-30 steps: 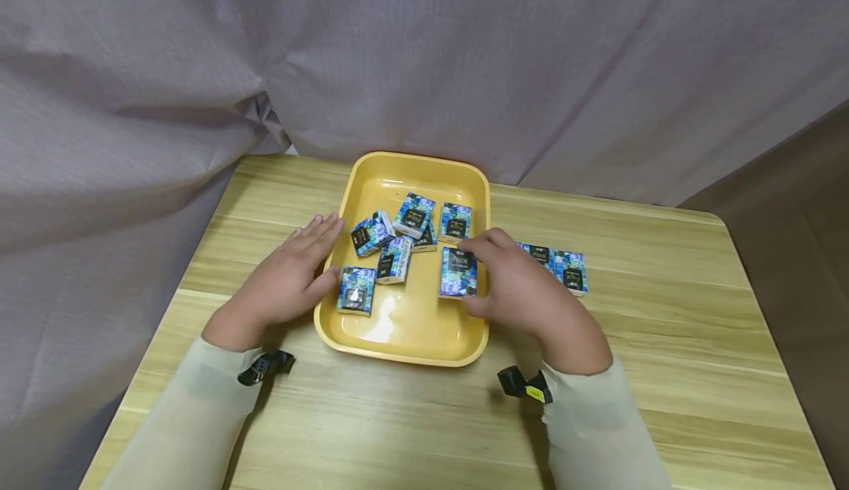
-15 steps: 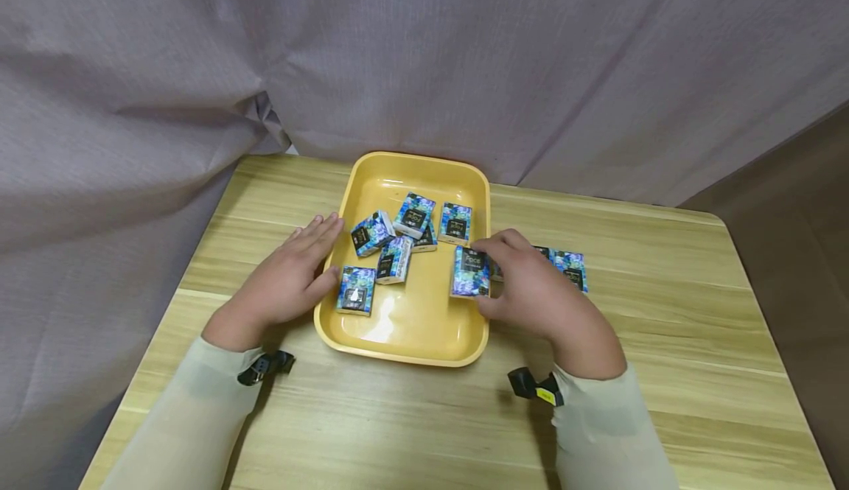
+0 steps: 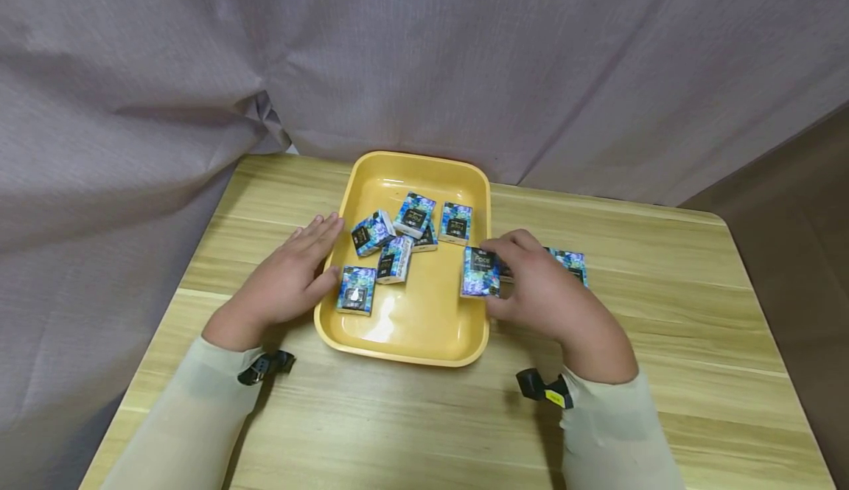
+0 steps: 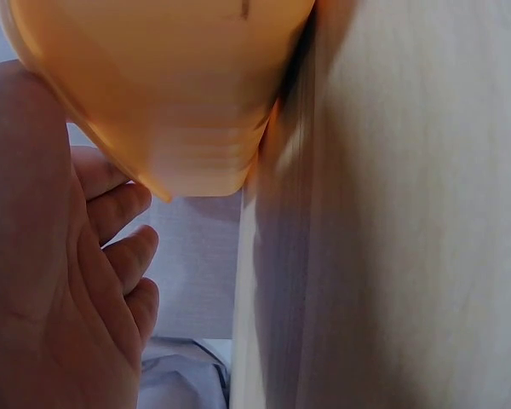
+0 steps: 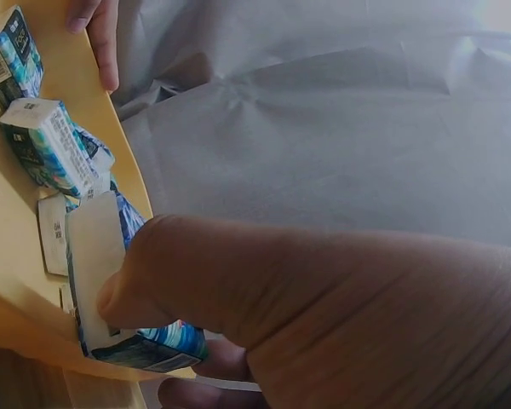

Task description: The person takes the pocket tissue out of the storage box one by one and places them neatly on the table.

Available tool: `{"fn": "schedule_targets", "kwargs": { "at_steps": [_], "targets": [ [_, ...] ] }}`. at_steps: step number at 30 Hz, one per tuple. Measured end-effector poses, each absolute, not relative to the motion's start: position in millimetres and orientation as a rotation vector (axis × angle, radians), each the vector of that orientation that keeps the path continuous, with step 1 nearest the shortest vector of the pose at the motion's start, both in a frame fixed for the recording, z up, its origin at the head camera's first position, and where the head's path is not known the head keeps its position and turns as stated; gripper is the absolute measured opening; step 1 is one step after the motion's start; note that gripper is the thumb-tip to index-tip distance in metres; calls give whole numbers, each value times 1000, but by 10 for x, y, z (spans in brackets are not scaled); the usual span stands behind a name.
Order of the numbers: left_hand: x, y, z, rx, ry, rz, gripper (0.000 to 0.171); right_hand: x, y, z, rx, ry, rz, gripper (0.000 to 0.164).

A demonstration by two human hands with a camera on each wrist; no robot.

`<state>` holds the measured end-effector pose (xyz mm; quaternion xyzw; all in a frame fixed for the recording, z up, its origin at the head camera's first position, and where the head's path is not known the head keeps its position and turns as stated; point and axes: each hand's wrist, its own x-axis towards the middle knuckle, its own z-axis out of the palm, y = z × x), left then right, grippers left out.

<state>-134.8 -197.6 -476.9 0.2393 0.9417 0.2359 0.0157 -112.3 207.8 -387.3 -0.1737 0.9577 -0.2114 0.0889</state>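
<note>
My right hand (image 3: pixel 544 291) pinches a blue-patterned pocket tissue pack (image 3: pixel 480 275) with a black label between thumb and fingers, over the right rim of a yellow tray (image 3: pixel 404 359). In the right wrist view, the thumb presses along the white side of this tissue pack (image 5: pixel 94 247). At the tray's left rim rests my left hand (image 3: pixel 281 273), its fingers stretched out. The left wrist view has the left hand (image 4: pixel 51 264) against the tray's outer edge (image 4: pixel 153 111). Several matching packs (image 3: pixel 395 260) lie loosely in the tray, some leaning on each other.
To the tray's right, more tissue packs (image 3: pixel 572 263) lie in a row on the wooden table (image 3: pixel 663 328), partly hidden behind my right hand. A grey curtain (image 3: pixel 424 70) hangs along the table's back and left edges.
My right hand has moved right with the tissue pack, from inside the tray to over its right rim. The left hand and the other packs in the tray stay put.
</note>
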Motion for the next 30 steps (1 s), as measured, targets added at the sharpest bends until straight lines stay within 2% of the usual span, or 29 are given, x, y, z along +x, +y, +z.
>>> {"fn": "schedule_targets", "kwargs": {
  "at_steps": [15,30],
  "targets": [
    [-1348,-1970,-4760,765,2929,737,78,-1066,2201,-3869,-511,2857,-674,77],
    [-1359,-1971,-4763,756,2918,736,78,-1059,2336,-3880,-508,2844,-707,79]
  ]
}}
